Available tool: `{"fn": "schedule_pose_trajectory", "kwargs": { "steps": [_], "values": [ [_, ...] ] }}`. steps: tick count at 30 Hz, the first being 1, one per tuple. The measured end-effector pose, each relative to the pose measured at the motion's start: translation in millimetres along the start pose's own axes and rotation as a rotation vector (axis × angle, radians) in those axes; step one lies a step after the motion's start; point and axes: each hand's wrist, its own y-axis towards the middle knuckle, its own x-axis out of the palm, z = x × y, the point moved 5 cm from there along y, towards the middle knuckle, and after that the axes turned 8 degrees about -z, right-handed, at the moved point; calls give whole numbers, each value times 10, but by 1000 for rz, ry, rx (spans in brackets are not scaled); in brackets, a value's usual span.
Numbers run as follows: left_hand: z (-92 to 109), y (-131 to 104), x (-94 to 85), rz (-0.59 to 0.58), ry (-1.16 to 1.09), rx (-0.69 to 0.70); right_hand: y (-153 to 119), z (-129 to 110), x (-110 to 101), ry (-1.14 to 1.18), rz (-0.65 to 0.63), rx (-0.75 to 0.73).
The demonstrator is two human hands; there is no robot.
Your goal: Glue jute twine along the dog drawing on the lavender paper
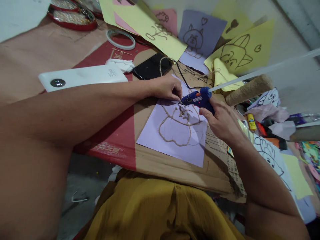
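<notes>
My right hand (220, 118) grips a blue hot glue gun (198, 99), its nozzle pointing left toward my other hand's fingertips. A long clear glue stick (262, 70) sticks out of the gun's back. My left hand (168, 88) is closed in a pinch close to the nozzle, at the upper part of a purple sheet (150, 133). A strand of twine (162, 61) loops up behind that hand, and the pinch appears to be on it, though the fingertips partly hide it. Twine outlines of a figure (173, 141) lie on the sheet, beside faint drawn lines.
Left of the sheet are a white power bank (85, 78), a black phone (152, 66) and a tape roll (120, 39). A twine spool (250, 89) lies to the right. Twine pictures on paper (202, 33) lean at the back. A black cord (183, 75) runs behind the gun.
</notes>
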Motion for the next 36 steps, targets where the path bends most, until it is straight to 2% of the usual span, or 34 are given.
{"fn": "schedule_pose_trajectory", "kwargs": {
  "steps": [12, 17, 22, 27, 29, 33, 36],
  "values": [
    [-5, -12, 17, -48, -27, -24, -68, 36, -26, 1, -17, 28],
    [-20, -10, 14, -42, -29, -26, -114, 69, -25, 76, 33, 7],
    [10, -10, -1, -30, -31, -19, -170, 241, 99, 343, 55, 72],
    [31, -20, -17, -21, -19, -22, -182, 422, 382, 945, -20, 167],
    [36, -22, -19, -28, -19, -19, -187, 457, 445, 1117, -25, 207],
    [40, -29, -21, -23, -21, -15, -241, 619, 442, 1237, 114, 302],
    [40, -34, -19, -9, -9, -4, -320, 903, 422, 1183, 285, 381]
  ]
}}
